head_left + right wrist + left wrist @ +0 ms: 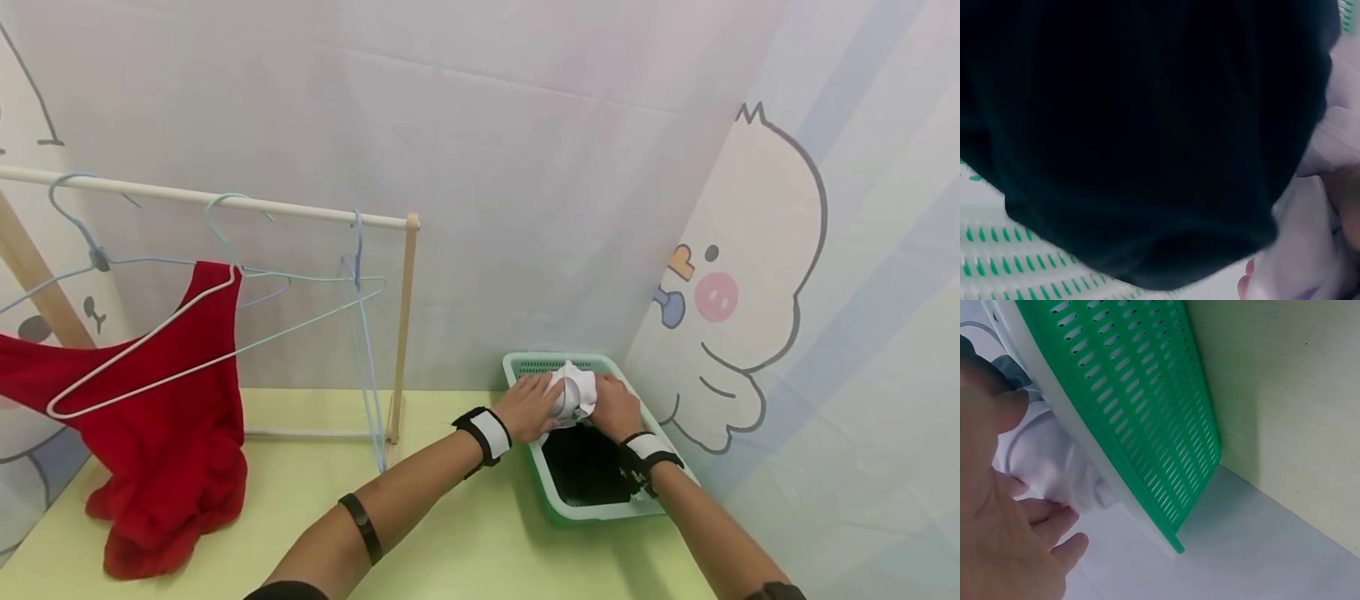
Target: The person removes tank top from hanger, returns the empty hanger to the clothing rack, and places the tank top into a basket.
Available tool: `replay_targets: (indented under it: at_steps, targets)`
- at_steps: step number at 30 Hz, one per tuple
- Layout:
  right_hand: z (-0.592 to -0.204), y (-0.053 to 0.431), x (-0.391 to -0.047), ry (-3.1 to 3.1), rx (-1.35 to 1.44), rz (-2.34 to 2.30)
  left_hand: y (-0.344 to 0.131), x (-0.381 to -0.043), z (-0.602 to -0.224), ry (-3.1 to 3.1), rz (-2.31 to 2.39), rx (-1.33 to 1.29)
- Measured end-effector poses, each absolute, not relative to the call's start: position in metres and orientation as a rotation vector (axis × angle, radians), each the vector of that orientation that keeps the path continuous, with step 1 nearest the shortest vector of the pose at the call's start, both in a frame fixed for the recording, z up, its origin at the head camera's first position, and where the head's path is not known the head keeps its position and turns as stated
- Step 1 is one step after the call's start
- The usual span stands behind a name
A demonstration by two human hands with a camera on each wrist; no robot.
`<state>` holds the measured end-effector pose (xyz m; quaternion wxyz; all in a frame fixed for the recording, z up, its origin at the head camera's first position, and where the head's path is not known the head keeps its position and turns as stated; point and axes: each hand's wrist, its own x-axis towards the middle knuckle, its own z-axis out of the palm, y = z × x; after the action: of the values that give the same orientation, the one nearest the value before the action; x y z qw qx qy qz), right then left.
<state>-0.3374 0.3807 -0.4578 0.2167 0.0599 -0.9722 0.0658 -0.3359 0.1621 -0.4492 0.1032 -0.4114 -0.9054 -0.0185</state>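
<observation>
White cloth [585, 383] at green basket [600, 511], left fingers [538, 390] and right fingers [609, 398] curled round it

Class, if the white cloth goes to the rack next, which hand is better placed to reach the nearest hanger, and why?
Probably the left hand: it lies nearer the rack and its pale blue end hanger. The right hand is across the white cloth, farther from both.

Hands [528, 406] [617, 408] two, hangers [99, 258] [142, 343] [357, 267] three; one each: rack [403, 325], basket [600, 511], red cloth [172, 450], white cloth [585, 386], dark cloth [585, 467].
</observation>
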Motion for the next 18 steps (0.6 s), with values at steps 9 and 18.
replay_targets:
  at_steps: [9,18]
  targets:
    - [-0.468,0.376,-0.348,-2.708,0.186,0.057,0.167,-0.33,-0.451,-2.697,-0.024,-1.242]
    - [-0.483,0.371,-0.361,-2.877,0.101,0.056,0.168,-0.325,-0.452,-2.826,-0.001,-1.272]
